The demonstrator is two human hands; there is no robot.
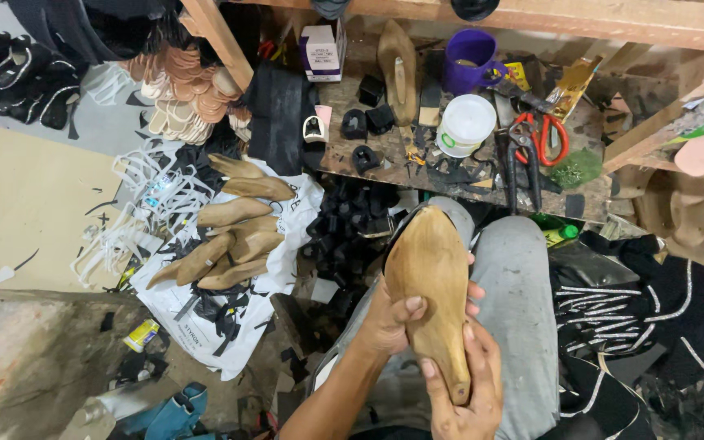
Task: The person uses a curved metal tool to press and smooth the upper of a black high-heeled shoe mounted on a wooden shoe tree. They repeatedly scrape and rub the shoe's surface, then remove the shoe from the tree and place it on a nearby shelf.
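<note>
I hold a wooden shoe last (pixel 432 273), sole side up, over my lap in grey trousers. My left hand (pixel 391 319) grips its left side near the middle, thumb laid on the wood. My right hand (pixel 468 389) cups the narrow heel end from below, fingers wrapped up around it. A dark shoe upper seems to sit under the toe end of the last, mostly hidden.
A low workbench (pixel 368 155) ahead carries a white tub (pixel 465 122), a purple mug (pixel 469 60), red-handled scissors (pixel 541 140), pliers and black heel blocks. Several more wooden lasts (pixel 234 236) lie on a white bag at left. Black strappy pieces (pixel 645 301) pile up at right.
</note>
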